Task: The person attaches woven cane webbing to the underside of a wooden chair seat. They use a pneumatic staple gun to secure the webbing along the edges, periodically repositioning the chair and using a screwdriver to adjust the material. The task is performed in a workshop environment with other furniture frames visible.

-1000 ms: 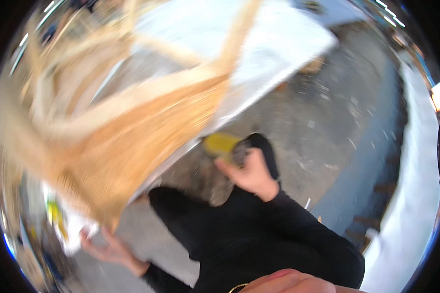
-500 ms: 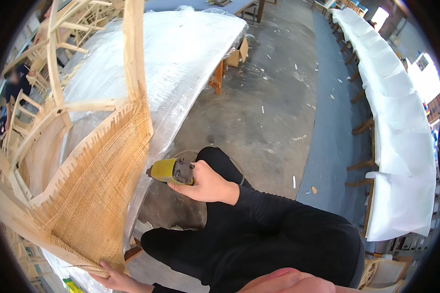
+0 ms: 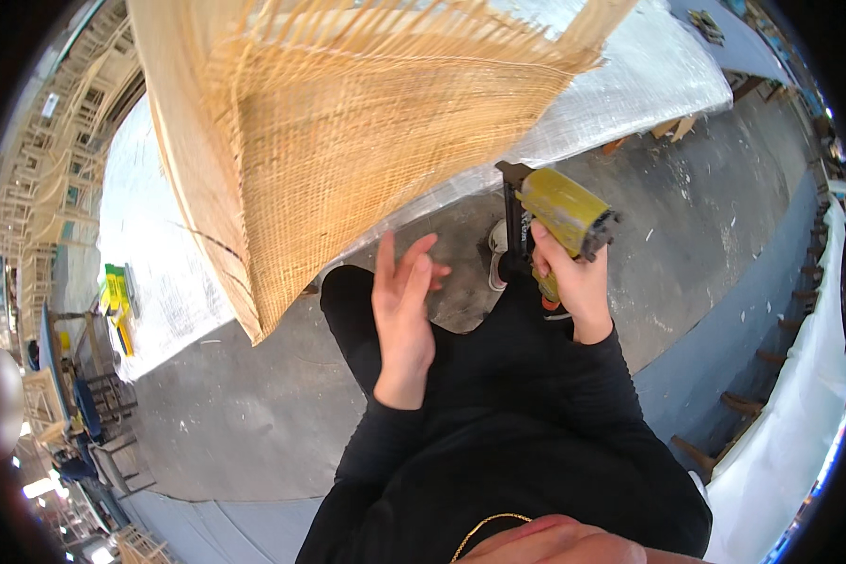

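My right hand (image 3: 575, 289) grips a yellow and dark air-powered staple gun (image 3: 564, 209) by its handle, its nose toward the woven panel. Just left of it, my left hand (image 3: 404, 315) hovers over my lap with fingers spread and nothing in them. Ahead lies a pale wooden chair frame (image 3: 193, 179) with a woven rattan panel (image 3: 376, 155) across it. Loose strand ends fringe the panel's far edge. Neither hand touches the frame or the panel.
Under the chair frame is a table (image 3: 141, 216) covered in clear plastic. Yellow and green items (image 3: 117, 301) lie at its left end. Stacked wooden chair frames (image 3: 42, 197) stand far left. A white-covered row (image 3: 790, 451) runs along the right.
My left hand has let go of the panel's near edge and come in front of me. The staple gun is raised more upright in my right hand. My view has turned left.
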Available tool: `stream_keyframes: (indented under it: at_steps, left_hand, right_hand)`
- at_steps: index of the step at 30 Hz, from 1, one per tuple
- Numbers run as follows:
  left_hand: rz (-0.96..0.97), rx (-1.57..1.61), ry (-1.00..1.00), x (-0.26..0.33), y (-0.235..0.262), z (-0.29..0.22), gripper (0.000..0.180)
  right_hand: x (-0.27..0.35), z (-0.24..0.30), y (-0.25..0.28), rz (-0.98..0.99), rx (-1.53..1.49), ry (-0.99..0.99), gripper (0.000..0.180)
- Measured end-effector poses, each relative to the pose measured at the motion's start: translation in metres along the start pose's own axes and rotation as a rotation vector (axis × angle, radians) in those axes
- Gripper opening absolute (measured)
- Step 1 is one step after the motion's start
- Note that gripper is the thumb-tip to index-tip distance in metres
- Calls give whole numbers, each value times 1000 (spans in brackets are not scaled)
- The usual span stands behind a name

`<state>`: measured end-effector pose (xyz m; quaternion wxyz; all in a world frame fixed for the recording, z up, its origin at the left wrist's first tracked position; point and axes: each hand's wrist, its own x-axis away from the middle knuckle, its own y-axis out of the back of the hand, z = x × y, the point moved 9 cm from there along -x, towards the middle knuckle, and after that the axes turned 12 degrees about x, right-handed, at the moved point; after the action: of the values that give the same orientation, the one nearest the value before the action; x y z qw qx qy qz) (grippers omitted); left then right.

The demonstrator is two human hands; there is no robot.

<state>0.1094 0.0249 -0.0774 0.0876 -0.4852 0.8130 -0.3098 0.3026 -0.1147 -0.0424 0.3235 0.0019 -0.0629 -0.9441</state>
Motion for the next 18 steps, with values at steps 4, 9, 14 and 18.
stream_keyframes:
  at_steps: [4, 9, 14, 18]
  left_hand:
    - [45, 212, -12, -26, -8, 14, 78]
    - [-42, 415, -52, -72, 6, 18, 25]
    - [-116, 175, -96, -75, 28, 25, 14]
    - [-162, 111, -100, -77, 32, 25, 16]
  right_hand:
    - [-7, 4, -21, 106, -150, -71, 23]
    - [-16, 19, -43, 44, -92, 71, 24]
    - [-24, 17, -43, -11, 28, 52, 22]
    - [-28, 12, -40, 23, 26, -13, 23]
